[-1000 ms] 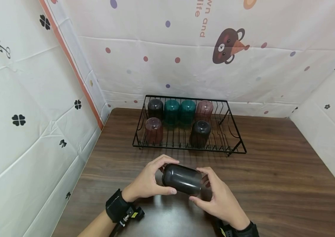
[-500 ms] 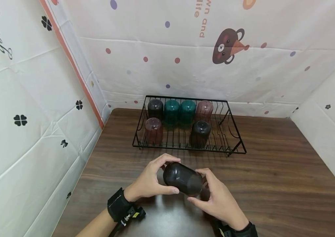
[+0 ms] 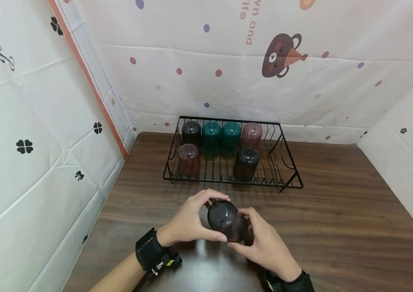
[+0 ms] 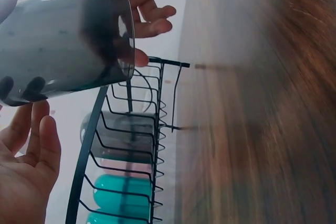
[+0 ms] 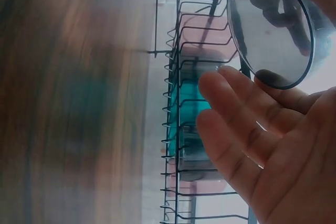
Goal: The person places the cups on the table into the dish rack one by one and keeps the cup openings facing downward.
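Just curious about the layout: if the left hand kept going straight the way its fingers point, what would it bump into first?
Probably the dark cup that the left hand already grips, with the right hand just beyond it; depth is hard to judge.

The head view looks forward and down from above the near edge of the wooden table [image 3: 338, 211], taking in the whole wire rack [image 3: 290, 178] at a middle distance; the left wrist view sits very close, low beside the dark cup [image 4: 63, 45], turned sideways toward the rack [image 4: 126, 145]; the right wrist view is equally close, also turned sideways, facing the cup's open rim [image 5: 270, 30] with the rack [image 5: 178, 98] behind it; all three views share the cup, the rack and the table.
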Motion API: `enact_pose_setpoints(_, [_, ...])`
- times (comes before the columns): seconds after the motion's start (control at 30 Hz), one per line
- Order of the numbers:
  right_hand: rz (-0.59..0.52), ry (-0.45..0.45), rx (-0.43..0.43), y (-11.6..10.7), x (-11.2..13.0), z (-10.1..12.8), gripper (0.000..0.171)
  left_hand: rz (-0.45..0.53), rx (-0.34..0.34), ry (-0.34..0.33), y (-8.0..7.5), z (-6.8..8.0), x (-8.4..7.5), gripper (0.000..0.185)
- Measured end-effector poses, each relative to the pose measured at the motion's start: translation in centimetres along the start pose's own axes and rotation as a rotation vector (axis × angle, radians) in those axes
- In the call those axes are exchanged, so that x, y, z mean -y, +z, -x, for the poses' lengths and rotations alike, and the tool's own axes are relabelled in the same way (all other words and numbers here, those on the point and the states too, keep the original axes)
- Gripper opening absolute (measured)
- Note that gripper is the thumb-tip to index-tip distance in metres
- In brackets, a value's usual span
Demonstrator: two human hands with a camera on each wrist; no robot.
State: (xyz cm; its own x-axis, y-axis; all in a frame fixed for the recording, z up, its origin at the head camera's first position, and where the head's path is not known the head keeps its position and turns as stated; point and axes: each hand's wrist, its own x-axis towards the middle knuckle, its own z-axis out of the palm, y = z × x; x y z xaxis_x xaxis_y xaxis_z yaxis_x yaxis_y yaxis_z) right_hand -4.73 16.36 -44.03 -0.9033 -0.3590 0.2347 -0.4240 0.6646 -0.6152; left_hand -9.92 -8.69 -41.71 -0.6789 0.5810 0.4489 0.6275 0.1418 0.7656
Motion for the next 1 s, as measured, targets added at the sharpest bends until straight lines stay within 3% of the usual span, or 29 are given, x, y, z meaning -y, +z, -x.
enact_pose_setpoints(0.33, [-0.08, -0.031, 0.007, 0.7, -0.4, 0.0, 0.077, -0.005, 0.021, -0.008, 0.3, -0.8, -0.5, 0.084])
enact_pose_setpoints(0.67, [-0.089, -0.066, 0.009, 0.9, -0.3, 0.0, 0.091, -0.034, 0.044, -0.002, 0.7, -1.4, -0.9, 0.08])
enact_pose_setpoints(1.0, [-0.112, -0.06, 0.024, 0.8, -0.4, 0.0, 0.091, -0.064, 0.037, 0.028, 0.5, -1.7, -1.1, 0.078])
